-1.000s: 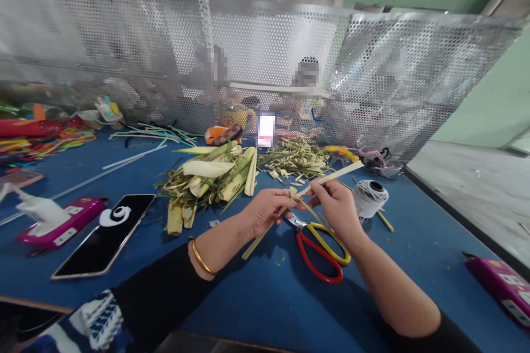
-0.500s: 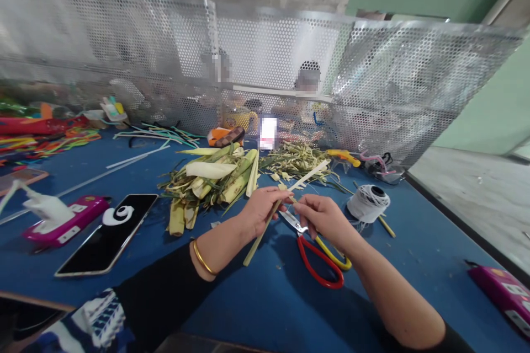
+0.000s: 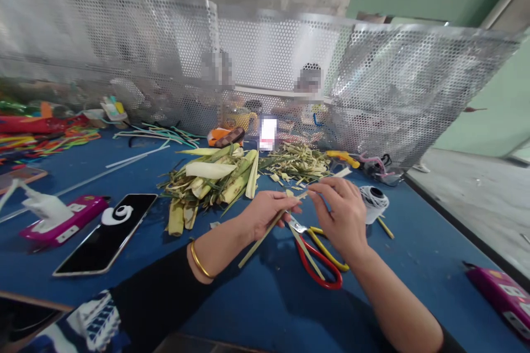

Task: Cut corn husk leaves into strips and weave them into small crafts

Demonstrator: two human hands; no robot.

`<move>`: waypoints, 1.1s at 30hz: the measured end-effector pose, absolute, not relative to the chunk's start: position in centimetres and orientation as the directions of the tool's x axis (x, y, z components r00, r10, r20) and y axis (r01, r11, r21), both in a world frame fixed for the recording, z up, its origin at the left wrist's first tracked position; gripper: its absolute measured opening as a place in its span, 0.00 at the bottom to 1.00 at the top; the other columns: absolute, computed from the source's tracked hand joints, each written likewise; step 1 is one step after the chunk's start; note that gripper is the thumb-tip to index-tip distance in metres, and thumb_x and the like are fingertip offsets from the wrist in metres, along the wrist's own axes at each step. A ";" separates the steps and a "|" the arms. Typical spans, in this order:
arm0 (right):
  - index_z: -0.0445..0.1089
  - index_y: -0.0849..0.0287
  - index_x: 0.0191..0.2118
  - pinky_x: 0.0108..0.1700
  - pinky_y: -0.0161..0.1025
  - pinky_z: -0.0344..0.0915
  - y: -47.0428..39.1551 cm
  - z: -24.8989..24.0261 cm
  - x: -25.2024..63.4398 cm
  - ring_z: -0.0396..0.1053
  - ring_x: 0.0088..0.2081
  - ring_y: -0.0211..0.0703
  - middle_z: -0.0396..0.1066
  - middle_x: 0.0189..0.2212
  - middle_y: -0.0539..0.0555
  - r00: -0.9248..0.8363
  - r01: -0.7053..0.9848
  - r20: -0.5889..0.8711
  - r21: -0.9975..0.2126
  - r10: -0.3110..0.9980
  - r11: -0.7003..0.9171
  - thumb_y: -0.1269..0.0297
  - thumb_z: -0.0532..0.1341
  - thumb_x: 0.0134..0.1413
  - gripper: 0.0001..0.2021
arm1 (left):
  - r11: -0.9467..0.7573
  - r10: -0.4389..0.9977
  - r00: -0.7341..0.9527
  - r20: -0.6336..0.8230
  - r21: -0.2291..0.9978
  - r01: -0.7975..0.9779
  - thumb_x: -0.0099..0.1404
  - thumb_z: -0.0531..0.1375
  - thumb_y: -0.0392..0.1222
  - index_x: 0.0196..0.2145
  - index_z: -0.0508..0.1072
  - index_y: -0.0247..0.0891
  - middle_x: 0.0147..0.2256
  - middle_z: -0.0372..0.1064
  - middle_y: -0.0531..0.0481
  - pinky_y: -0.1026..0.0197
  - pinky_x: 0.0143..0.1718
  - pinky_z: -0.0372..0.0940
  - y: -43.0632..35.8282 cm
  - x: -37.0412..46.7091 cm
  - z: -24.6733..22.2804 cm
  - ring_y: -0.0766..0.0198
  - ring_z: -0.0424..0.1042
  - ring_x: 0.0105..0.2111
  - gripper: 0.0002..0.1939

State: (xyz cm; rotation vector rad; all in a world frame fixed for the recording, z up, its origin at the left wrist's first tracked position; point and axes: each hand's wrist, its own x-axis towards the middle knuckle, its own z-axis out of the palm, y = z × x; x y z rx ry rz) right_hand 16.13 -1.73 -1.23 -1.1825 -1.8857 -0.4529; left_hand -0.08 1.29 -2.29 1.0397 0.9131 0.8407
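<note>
My left hand (image 3: pixel 271 214) is closed, pinching narrow pale-green husk strips. One strip (image 3: pixel 259 245) slants down to the left beneath the hand. Another strip (image 3: pixel 312 260) hangs down to the right, across the red handle of the scissors (image 3: pixel 317 253). My right hand (image 3: pixel 342 215) has thumb and forefinger brought together at the strip end jutting from the left fingers; its other fingers are curled. The scissors lie on the blue table below both hands, their blade tips hidden by my left hand. Behind the right wrist, the spool of white thread (image 3: pixel 375 204) is partly covered.
A heap of green husks (image 3: pixel 211 176) lies left of centre, and a pile of shredded strips (image 3: pixel 300 160) behind the hands. At left are a phone (image 3: pixel 110 234) and a purple power strip (image 3: pixel 66 223). A perforated metal screen (image 3: pixel 273 49) stands along the back, people behind it.
My right hand has risen and turned, its back now towards me. A strip that pointed up and right has shifted, and one now hangs over the scissors. My left hand stays nearly in place.
</note>
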 end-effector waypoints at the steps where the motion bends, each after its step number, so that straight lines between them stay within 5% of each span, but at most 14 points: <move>1: 0.75 0.56 0.30 0.48 0.45 0.59 -1.6 -1.2 16.3 0.69 0.38 0.47 0.74 0.32 0.56 -0.213 0.872 0.785 -0.116 0.582 0.476 0.60 0.54 0.63 0.15 | 0.270 0.892 0.402 -0.208 0.957 -0.104 0.55 0.66 0.42 0.25 0.75 0.32 0.27 0.73 0.47 0.68 0.16 0.55 1.1 0.0 -2.2 0.73 0.63 0.19 0.10; 3: 0.74 0.54 0.25 0.55 0.49 0.54 -1.2 -1.4 16.3 0.69 0.37 0.45 0.74 0.29 0.53 -0.245 0.864 0.684 -0.167 0.687 0.475 0.60 0.55 0.62 0.17 | 0.238 0.882 0.429 -0.197 0.970 -0.043 0.54 0.66 0.43 0.25 0.75 0.32 0.27 0.74 0.47 0.68 0.17 0.56 0.6 0.1 -2.1 0.72 0.65 0.19 0.10; 6: 0.73 0.54 0.24 0.60 0.53 0.46 -0.7 -2.2 16.0 0.71 0.36 0.43 0.75 0.28 0.49 -0.198 0.789 0.516 -0.420 0.833 0.448 0.60 0.57 0.59 0.14 | 0.198 0.871 0.453 -0.189 0.980 0.027 0.53 0.66 0.44 0.24 0.75 0.32 0.27 0.74 0.48 0.69 0.16 0.55 0.3 0.3 -2.1 0.71 0.66 0.20 0.10; 9: 0.71 0.55 0.24 0.59 0.52 0.51 -0.6 -2.5 15.7 0.70 0.32 0.42 0.74 0.26 0.48 -0.091 0.662 0.420 -0.652 0.903 0.369 0.60 0.60 0.55 0.11 | 0.181 0.857 0.479 -0.192 0.981 0.069 0.52 0.66 0.43 0.24 0.75 0.33 0.27 0.74 0.48 0.69 0.16 0.54 0.3 0.3 -2.3 0.70 0.68 0.21 0.09; 11: 0.68 0.55 0.22 0.58 0.51 0.53 -0.5 -2.5 15.6 0.69 0.30 0.42 0.72 0.23 0.47 -0.063 0.633 0.446 -0.674 0.893 0.382 0.60 0.60 0.54 0.11 | 0.158 0.855 0.488 -0.177 0.984 0.081 0.52 0.65 0.43 0.23 0.75 0.34 0.27 0.74 0.48 0.69 0.15 0.54 0.3 0.4 -2.4 0.69 0.69 0.21 0.08; 18: 0.68 0.55 0.24 0.58 0.50 0.51 -0.1 -3.1 15.8 0.70 0.32 0.40 0.72 0.25 0.48 -0.257 0.719 0.576 -0.422 0.776 0.552 0.67 0.59 0.56 0.10 | 0.247 0.848 0.466 -0.253 0.966 0.074 0.54 0.63 0.39 0.21 0.74 0.33 0.23 0.73 0.49 0.67 0.20 0.60 -0.7 1.1 -2.2 0.67 0.70 0.22 0.07; 24: 0.73 0.56 0.40 0.52 0.47 0.58 -1.1 -1.9 16.3 0.70 0.39 0.45 0.75 0.34 0.54 -0.260 0.816 0.815 -0.100 0.517 0.569 0.66 0.56 0.61 0.08 | 0.530 0.807 0.451 -0.382 0.806 -0.265 0.60 0.63 0.39 0.28 0.76 0.31 0.28 0.74 0.47 0.69 0.30 0.65 0.5 0.3 -1.7 0.69 0.72 0.27 0.08; 30: 0.73 0.58 0.41 0.42 0.42 0.59 -2.4 -2.0 14.4 0.68 0.35 0.43 0.73 0.32 0.55 -0.688 0.617 0.623 0.233 0.371 0.752 0.76 0.50 0.60 0.15 | 0.552 0.821 0.430 -0.375 0.713 -0.433 0.64 0.59 0.36 0.29 0.76 0.30 0.28 0.74 0.47 0.69 0.29 0.65 1.8 -0.5 -1.5 0.69 0.70 0.27 0.09; 33: 0.72 0.59 0.43 0.42 0.43 0.59 -2.6 -2.2 14.2 0.68 0.36 0.44 0.72 0.32 0.55 -0.655 0.636 0.661 0.223 0.364 0.739 0.75 0.51 0.61 0.13 | 0.489 0.852 0.417 -0.315 0.763 -0.423 0.64 0.59 0.35 0.27 0.75 0.31 0.26 0.73 0.48 0.70 0.28 0.65 1.5 -0.2 -1.6 0.71 0.69 0.25 0.09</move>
